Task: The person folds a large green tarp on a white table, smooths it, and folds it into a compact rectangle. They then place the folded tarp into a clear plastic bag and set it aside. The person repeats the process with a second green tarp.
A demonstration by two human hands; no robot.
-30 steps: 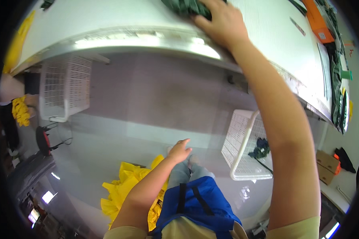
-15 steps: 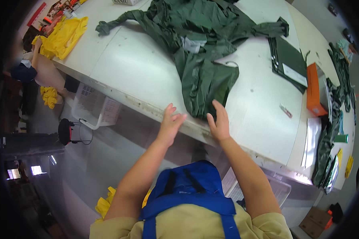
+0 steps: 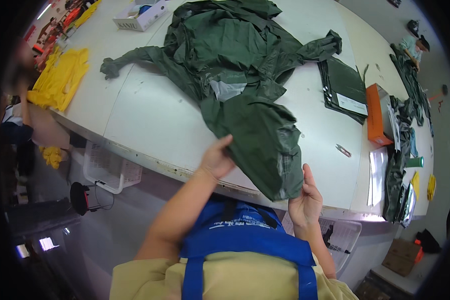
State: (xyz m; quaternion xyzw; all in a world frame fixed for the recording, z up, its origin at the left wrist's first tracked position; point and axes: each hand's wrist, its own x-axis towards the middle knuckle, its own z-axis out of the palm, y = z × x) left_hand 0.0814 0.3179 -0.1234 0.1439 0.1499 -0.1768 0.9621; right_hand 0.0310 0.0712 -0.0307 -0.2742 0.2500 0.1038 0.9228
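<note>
A dark green raincoat-like garment (image 3: 225, 45) lies spread on the table, its sleeves out to both sides. Its near part, a hood-like panel (image 3: 257, 140), is turned toward me, with its lower corner over the table's front edge. My left hand (image 3: 218, 159) grips this panel's left edge, some fingers hidden by the cloth. Against the lower right edge is my right hand (image 3: 306, 200), with its fingers raised and the palm side touching the fabric. A light grey patch (image 3: 227, 90) shows at the garment's middle.
Small snips (image 3: 343, 150) lie to the right on the white table (image 3: 150, 125). Beyond them are folded green pieces (image 3: 347, 87) and an orange box (image 3: 377, 115). Yellow cloth (image 3: 60, 77) lies far left beside another person. A white basket (image 3: 110, 167) stands below the edge.
Both hands were apart from the cloth and now touch it. The near panel has been spread flatter and drawn toward me and to the right. My view has shifted slightly.
</note>
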